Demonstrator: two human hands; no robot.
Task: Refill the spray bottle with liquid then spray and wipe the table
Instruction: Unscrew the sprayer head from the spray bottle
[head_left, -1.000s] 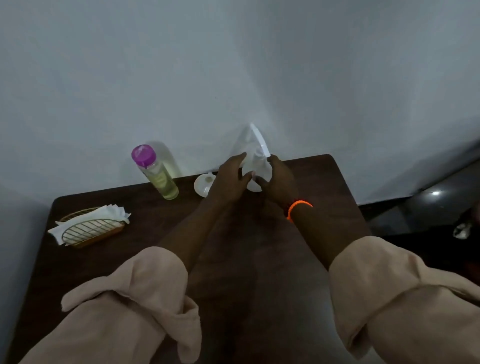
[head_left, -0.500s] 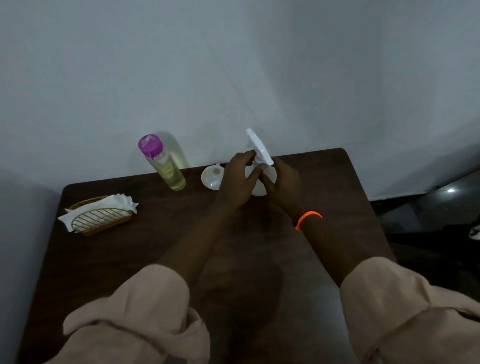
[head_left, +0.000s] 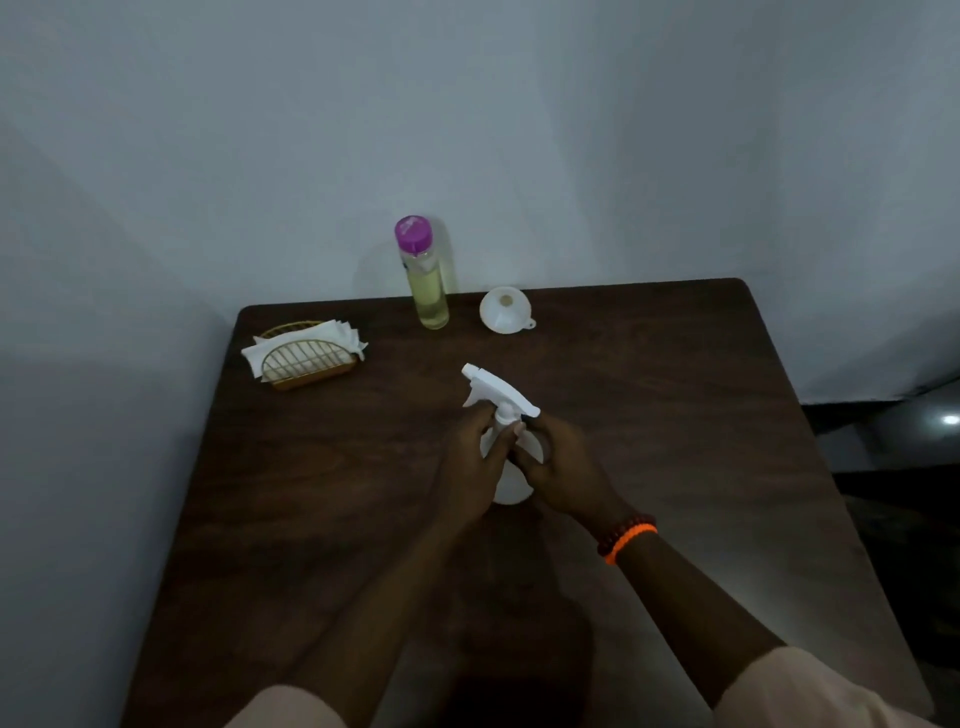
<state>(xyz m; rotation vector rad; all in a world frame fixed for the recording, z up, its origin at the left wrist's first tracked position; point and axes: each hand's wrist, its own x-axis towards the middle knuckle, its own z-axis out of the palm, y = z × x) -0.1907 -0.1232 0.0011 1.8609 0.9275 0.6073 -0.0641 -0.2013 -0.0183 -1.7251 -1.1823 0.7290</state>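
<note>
Dim, bluish, soft wide-angle view

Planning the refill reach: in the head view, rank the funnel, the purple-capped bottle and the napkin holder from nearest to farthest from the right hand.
From the right hand, which grips the spray bottle:
1. Funnel, straight beyond the hand, near the far edge.
2. Purple-capped bottle, far edge, slightly left.
3. Napkin holder, far left.

head: worn on head; faces forward-down | near table (head_left: 675, 415); single view

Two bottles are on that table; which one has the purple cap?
The tall clear bottle of yellowish liquid, standing alone by the wall. The other, the white spray bottle, has a white trigger top and is held by both hands.
</note>
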